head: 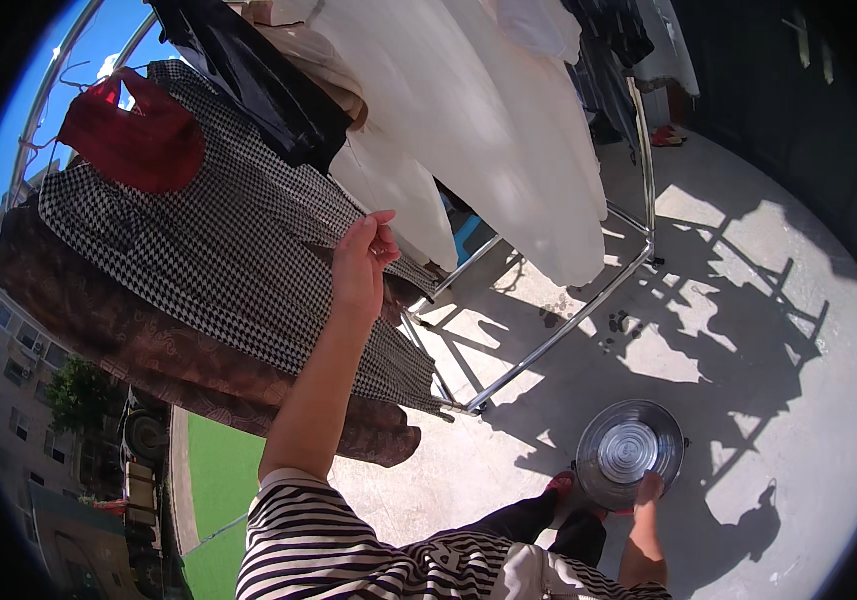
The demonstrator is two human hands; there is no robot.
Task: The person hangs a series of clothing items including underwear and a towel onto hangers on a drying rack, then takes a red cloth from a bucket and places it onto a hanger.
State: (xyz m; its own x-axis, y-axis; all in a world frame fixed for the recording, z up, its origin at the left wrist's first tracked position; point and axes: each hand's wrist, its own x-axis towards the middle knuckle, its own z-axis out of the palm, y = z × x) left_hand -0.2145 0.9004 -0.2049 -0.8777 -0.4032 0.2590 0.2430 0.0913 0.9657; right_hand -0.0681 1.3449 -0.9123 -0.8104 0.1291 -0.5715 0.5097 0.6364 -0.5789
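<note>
My left hand [367,255] is raised in front of a black-and-white houndstooth garment [248,240], its fingers curled in and thumb near the index finger. A very fine line, perhaps a thread, runs down towards the fingertips; whether they pinch it is unclear. Low on the right, my right hand [650,487] grips the near rim of a shiny metal bucket [593,450]. Ridged rings show on the bucket's bottom, and nothing else is visible inside. A dark red cloth piece [135,142] hangs over the houndstooth garment, and a brown patterned fabric [210,367] hangs beside it.
White sheets [473,135] and black trousers [271,90] hang from a metal drying rack [563,330]. Its lower bars cross the concrete floor [841,420] near my feet. Something blue [467,236] is partly hidden behind the sheets. Red footwear [668,136] lies further back.
</note>
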